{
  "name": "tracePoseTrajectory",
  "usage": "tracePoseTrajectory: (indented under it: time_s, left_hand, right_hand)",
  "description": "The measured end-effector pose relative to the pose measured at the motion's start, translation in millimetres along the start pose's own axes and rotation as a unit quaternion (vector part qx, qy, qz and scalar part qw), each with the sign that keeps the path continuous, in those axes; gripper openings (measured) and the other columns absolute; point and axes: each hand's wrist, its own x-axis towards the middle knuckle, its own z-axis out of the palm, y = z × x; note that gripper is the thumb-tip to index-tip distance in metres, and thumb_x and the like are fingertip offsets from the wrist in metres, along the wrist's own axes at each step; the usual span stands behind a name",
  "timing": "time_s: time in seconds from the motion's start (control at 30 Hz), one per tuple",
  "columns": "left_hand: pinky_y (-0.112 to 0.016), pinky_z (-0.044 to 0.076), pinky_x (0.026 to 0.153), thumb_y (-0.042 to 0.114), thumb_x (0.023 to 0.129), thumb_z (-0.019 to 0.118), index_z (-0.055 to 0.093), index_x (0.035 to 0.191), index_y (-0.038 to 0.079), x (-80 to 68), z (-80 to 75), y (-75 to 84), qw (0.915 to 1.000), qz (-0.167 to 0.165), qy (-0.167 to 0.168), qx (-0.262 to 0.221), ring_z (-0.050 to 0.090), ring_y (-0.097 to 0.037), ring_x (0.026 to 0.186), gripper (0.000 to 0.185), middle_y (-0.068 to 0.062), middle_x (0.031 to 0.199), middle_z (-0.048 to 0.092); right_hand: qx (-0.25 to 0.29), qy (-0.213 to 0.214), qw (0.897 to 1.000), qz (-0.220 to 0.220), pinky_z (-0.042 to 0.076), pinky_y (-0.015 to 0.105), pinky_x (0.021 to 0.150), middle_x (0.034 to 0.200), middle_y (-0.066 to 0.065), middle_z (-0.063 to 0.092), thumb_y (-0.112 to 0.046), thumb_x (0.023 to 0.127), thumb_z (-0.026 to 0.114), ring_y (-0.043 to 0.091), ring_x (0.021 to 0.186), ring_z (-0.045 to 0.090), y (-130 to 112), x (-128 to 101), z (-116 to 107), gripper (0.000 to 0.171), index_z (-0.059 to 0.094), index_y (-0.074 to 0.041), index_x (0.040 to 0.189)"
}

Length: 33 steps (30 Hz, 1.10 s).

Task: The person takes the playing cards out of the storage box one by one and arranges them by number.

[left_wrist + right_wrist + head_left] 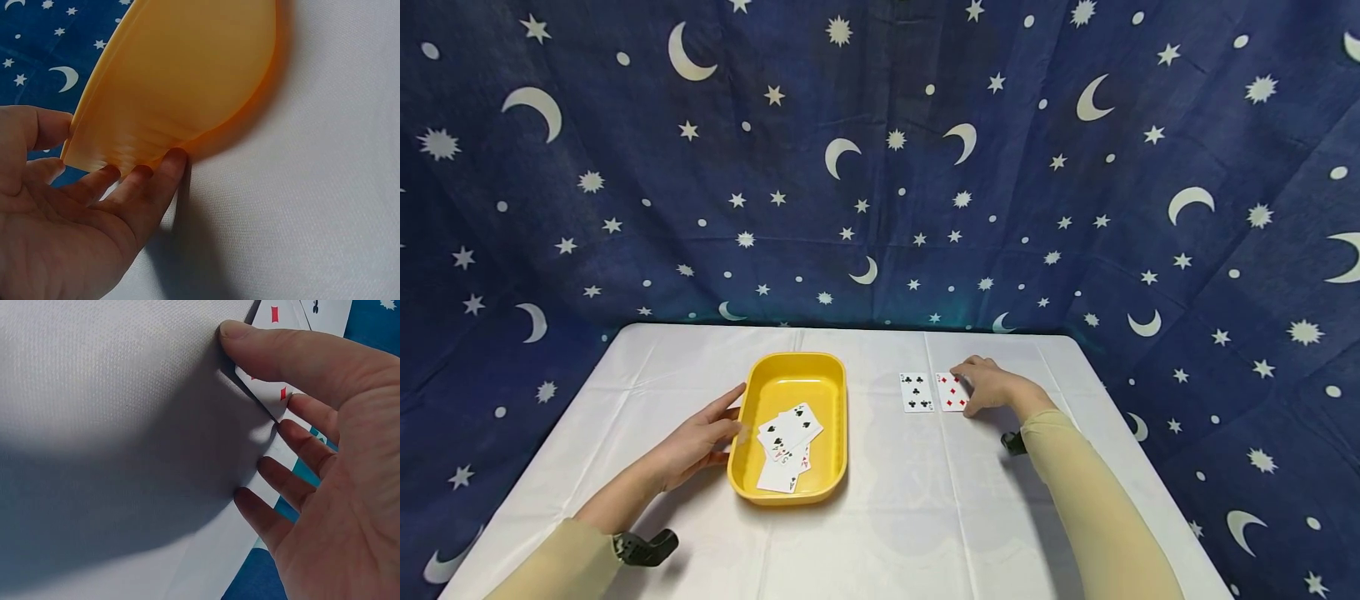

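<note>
A yellow tray (790, 360) sits on the white table with several playing cards (786, 442) lying face up inside. My left hand (724, 421) rests against its left wall; in the left wrist view the fingertips (165, 165) touch the tray (187, 75) from outside, the thumb by the rim. To the right lie two cards side by side, a clubs card (916, 392) and a diamonds card (951, 392). My right hand (968, 390) is on the diamonds card (272, 394), thumb (250, 337) on top and curled fingers at its edge, pinching it.
A white cloth (887, 517) covers the table. A dark blue backdrop (880, 167) with moons and stars hangs close behind and wraps both sides. Black camera mounts (643, 548) sit on both wrists. The clubs card (325, 307) lies just beyond the right thumb.
</note>
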Motion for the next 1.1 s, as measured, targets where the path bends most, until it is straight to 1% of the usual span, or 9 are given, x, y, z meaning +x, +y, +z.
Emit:
tracePoseTrajectory:
  time_s: [0.27,0.57,0.8,0.97,1.1]
  left_hand:
    - [-0.042,0.054,0.094,0.016,0.103,0.054,0.009,0.167,0.026,-0.2,0.2,-0.2,1.0000,-0.001,0.000,0.002,0.053,-0.037,0.130,0.078,-0.025,0.165,0.023]
    - [-0.043,0.054,0.094,0.016,0.103,0.054,0.009,0.167,0.026,0.1,0.3,-0.6,1.0000,-0.001,0.000,0.005,0.052,-0.037,0.131,0.079,-0.025,0.164,0.024]
    - [-0.043,0.054,0.095,0.017,0.103,0.054,0.009,0.167,0.027,0.3,0.3,0.0,1.0000,-0.005,0.001,0.007,0.051,-0.038,0.132,0.078,-0.025,0.164,0.023]
    - [-0.043,0.054,0.094,0.016,0.104,0.054,0.009,0.167,0.027,0.0,0.3,0.3,1.0000,-0.002,-0.002,0.006,0.052,-0.037,0.130,0.078,-0.025,0.164,0.024]
    - [-0.042,0.054,0.094,0.016,0.103,0.053,0.009,0.167,0.026,-0.2,0.5,0.6,1.0000,-0.001,-0.001,0.005,0.053,-0.036,0.129,0.078,-0.025,0.164,0.025]
  right_hand:
    - [-0.002,-0.002,1.000,0.000,0.035,0.058,0.110,0.154,0.017,0.038,-0.015,0.073,0.086,0.039,0.143,0.031,0.8,0.5,0.8,0.088,0.049,-0.012,0.152]
    - [0.010,-0.004,1.000,0.005,0.036,0.059,0.109,0.155,0.018,0.037,-0.010,0.072,0.084,0.039,0.143,0.030,-1.7,-2.6,0.5,0.092,0.045,-0.011,0.155]
    - [0.010,0.000,1.000,-0.003,0.038,0.058,0.107,0.154,0.018,0.037,-0.008,0.070,0.082,0.039,0.142,0.031,0.1,-4.9,2.1,0.095,0.042,-0.011,0.156]
    - [0.013,0.004,1.000,-0.006,0.035,0.059,0.109,0.155,0.020,0.036,-0.013,0.073,0.082,0.041,0.143,0.031,0.6,-4.9,3.4,0.094,0.040,-0.010,0.157]
    - [0.034,0.021,0.999,-0.006,0.030,0.062,0.113,0.157,0.023,0.035,-0.026,0.079,0.083,0.043,0.144,0.029,0.2,-4.3,3.6,0.091,0.039,-0.008,0.157]
